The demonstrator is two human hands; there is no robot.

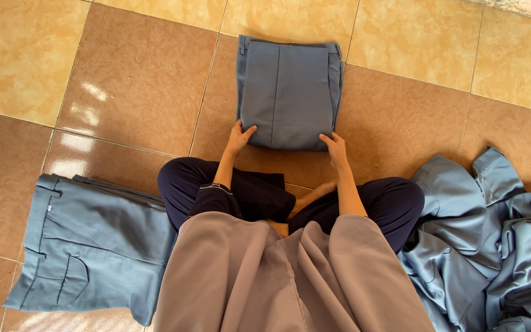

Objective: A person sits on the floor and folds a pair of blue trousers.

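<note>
Head view looks straight down at a person sitting cross-legged on a tiled floor [136, 80] of tan and brown squares. A folded pair of grey-blue trousers [288, 92] lies flat on the floor just beyond the knees, in the middle of the scene, its waistband at the far edge and its folded end nearest the person. The left hand [239, 138] rests on the near left corner of this bundle, thumb on top of the cloth and fingers [235, 147] curled round the edge, so they are closed lightly on the fabric. The right hand [335, 145] sits at the near right corner in the same way, thumb lying on the cloth, the fingers wrapped under the edge. Both forearms run down from the hands to a loose taupe garment [278, 276] that covers the lap, above dark navy trouser legs [216, 187].

On the left, near the person's knee, lies a stack of folded grey-blue trousers [87, 246], with a back pocket and belt loops showing on the top pair. On the right, touching the other knee, is a crumpled heap of the same grey-blue clothing [493, 246], unfolded, with a cuff or collar sticking up at its far side.
</note>
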